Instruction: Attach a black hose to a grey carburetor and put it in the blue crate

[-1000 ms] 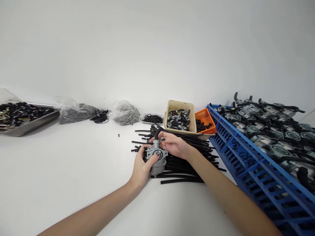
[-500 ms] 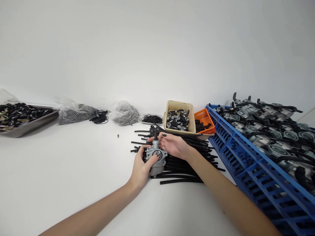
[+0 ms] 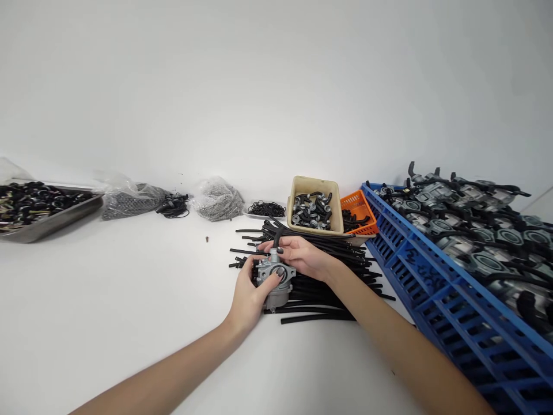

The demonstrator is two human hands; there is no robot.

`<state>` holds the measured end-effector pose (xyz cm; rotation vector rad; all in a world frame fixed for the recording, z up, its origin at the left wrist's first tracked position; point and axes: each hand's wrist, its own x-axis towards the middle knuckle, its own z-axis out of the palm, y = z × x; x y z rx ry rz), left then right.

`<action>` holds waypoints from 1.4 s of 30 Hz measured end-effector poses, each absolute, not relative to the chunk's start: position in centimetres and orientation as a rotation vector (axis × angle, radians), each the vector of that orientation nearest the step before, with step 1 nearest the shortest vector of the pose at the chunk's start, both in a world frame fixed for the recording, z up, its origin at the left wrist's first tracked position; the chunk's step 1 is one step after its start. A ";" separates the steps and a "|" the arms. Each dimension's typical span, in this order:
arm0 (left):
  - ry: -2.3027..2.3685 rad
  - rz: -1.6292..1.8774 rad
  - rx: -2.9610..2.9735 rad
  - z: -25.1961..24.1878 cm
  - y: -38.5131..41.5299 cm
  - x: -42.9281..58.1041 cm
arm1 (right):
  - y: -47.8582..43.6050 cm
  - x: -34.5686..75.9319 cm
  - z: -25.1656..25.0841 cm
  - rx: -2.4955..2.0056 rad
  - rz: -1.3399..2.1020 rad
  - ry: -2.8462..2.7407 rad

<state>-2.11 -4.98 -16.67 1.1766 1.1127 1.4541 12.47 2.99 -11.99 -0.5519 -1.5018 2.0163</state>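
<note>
The white bench [image 3: 108,300] lies smooth and bare across its near left stretch, while the right side is taken up by a blue slatted plastic crate [image 3: 436,288] loaded with grey carburetors trailing black hoses. Near the middle of the bench, the left hand [image 3: 248,297] wraps its fingers [image 3: 276,278] closed around a small cast-metal carburetor [image 3: 273,281], dull silver with a rounded bowl below, held upright just above a loose pile of black rubber hoses [image 3: 328,288]. The right hand [image 3: 302,256] pinches the top of the carburetor, fingers closed on a short black hose [image 3: 277,235] rising from it. Behind, toward the far edge, stand a beige tub [image 3: 315,190] of metal fittings and an orange basket [image 3: 356,204]. Plastic bags of grey parts [image 3: 216,199] and a steel tray [image 3: 47,222] sit along the far left edge.
</note>
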 end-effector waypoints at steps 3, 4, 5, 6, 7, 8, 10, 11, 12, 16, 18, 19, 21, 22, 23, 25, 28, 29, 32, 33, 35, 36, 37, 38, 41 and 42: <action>1.119 1.453 1.212 -16.6 -5.0 -2.2 | 2.8 12.4 -11.9 -0.580 1.985 -1.472; 1.126 1.451 1.223 -16.6 -5.1 -2.2 | 2.8 12.3 -11.8 -0.560 1.988 -1.473; 1.132 1.450 1.230 -16.6 -5.1 -2.2 | 2.7 12.3 -11.7 -0.535 1.996 -1.476; 1.136 1.449 1.233 -16.6 -5.1 -2.1 | 2.8 12.3 -11.7 -0.512 2.001 -1.479; 1.139 1.448 1.231 -16.6 -5.2 -2.1 | 2.8 12.3 -11.8 -0.504 2.003 -1.480; 1.138 1.448 1.223 -16.6 -5.2 -2.1 | 2.8 12.2 -11.8 -0.514 1.997 -1.477; 1.123 1.445 1.200 -16.5 -5.2 -2.1 | 2.9 12.1 -12.0 -0.564 1.968 -1.452; 1.115 1.444 1.190 -16.6 -5.2 -2.1 | 2.9 12.1 -12.1 -0.585 1.949 -1.431; 1.108 1.442 1.182 -16.6 -5.1 -2.1 | 2.9 12.1 -12.1 -0.596 1.938 -1.414; 1.100 1.462 1.170 -16.7 -5.0 -2.1 | 2.8 12.2 -11.8 -0.541 1.964 -1.485; 1.087 1.467 1.155 -16.7 -5.0 -2.0 | 2.6 12.1 -11.6 -0.552 1.954 -1.549; 1.076 1.468 1.144 -16.7 -5.0 -2.0 | 2.6 12.0 -11.6 -0.576 1.926 -1.566; 1.050 1.468 1.128 -16.7 -5.0 -2.0 | 2.5 11.8 -11.5 -0.638 1.841 -1.579; 1.037 1.467 1.127 -16.8 -5.0 -2.1 | 2.5 11.8 -11.5 -0.666 1.807 -1.578; 1.026 1.468 1.130 -16.8 -5.0 -2.1 | 2.5 11.7 -11.5 -0.687 1.786 -1.574; 1.020 1.476 1.142 -16.8 -5.0 -2.1 | 2.4 11.7 -11.4 -0.683 1.808 -1.562; 1.039 1.488 1.150 -16.8 -5.1 -2.1 | 2.3 11.8 -11.2 -0.608 1.901 -1.550; 1.041 1.487 1.146 -16.8 -5.1 -2.1 | 2.3 11.8 -11.1 -0.597 1.896 -1.553; 1.037 1.474 1.132 -16.8 -5.1 -2.1 | 2.2 11.7 -11.1 -0.634 1.778 -1.600; 1.029 1.475 1.125 -16.8 -5.1 -2.1 | 2.2 11.7 -11.1 -0.653 1.733 -1.630; 1.010 1.489 1.107 -16.7 -5.0 -2.1 | 2.2 11.6 -11.0 -0.681 1.660 -1.692; 1.006 1.497 1.097 -16.7 -5.0 -2.1 | 2.2 11.6 -11.0 -0.683 1.639 -1.711; 1.013 1.504 1.089 -16.7 -5.0 -2.1 | 2.3 11.6 -10.9 -0.671 1.625 -1.717; 1.026 1.507 1.083 -16.7 -5.0 -2.1 | 2.3 11.6 -10.7 -0.647 1.613 -1.715; 1.050 1.503 1.090 -16.5 -5.0 -2.1 | 2.5 11.8 -10.2 -0.595 1.531 -1.706; 1.048 1.496 1.100 -16.4 -5.0 -2.0 | 2.5 11.8 -10.1 -0.609 1.487 -1.710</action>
